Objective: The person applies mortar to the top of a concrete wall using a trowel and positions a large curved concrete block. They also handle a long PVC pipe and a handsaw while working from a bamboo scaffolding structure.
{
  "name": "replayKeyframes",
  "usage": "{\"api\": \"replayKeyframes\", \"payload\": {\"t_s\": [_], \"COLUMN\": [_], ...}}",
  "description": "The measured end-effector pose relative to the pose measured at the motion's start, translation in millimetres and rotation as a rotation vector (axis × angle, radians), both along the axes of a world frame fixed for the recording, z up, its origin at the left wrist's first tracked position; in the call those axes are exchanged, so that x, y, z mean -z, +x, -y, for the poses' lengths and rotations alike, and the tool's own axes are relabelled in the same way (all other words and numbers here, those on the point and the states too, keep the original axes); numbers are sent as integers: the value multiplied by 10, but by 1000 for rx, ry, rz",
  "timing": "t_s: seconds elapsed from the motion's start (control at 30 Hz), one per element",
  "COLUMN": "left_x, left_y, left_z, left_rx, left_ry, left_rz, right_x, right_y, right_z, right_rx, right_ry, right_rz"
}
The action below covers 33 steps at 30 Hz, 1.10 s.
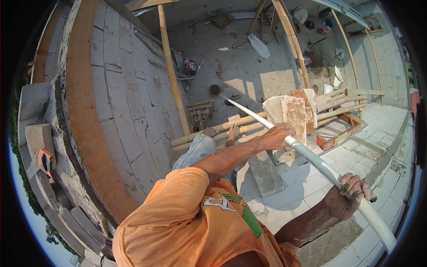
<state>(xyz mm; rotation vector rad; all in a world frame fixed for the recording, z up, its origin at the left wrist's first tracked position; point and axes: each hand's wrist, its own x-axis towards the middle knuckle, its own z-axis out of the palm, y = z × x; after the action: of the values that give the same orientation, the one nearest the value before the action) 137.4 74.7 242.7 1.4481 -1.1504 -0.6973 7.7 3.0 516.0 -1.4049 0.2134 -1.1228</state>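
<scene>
A long white pipe slants across the view, from the lower right up toward the room floor below. My left hand is closed round its middle, with the arm stretched across in front of me. Further down the pipe, my right hand grips it too; its fingers look grey with dirt. The pipe's far end comes close to a small dark round container in the picture, though I cannot tell whether they touch. Pale blocks stand just beyond my left hand.
My bare feet rest on bamboo poles laid side by side. A block wall with a brown board rises at left, and a handsaw lies on its blocks. A wooden frame lies at right. Bamboo props stand around.
</scene>
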Motion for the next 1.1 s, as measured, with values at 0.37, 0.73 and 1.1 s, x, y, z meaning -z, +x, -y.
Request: {"api": "replayKeyframes", "payload": {"t_s": [0.37, 0.73, 1.1], "left_x": [693, 1169, 1436], "left_y": [56, 89, 232], "left_z": [399, 417, 666], "left_rx": [-191, -227, -617], "left_ry": [127, 110, 317], "left_rz": [49, 5, -79], "right_x": [662, 1334, 1646], "right_y": [571, 674, 1063], "right_z": [312, 480, 484], "right_rx": [82, -219, 2], "right_ry": [15, -82, 29], "right_rz": [-180, -238, -444]}}
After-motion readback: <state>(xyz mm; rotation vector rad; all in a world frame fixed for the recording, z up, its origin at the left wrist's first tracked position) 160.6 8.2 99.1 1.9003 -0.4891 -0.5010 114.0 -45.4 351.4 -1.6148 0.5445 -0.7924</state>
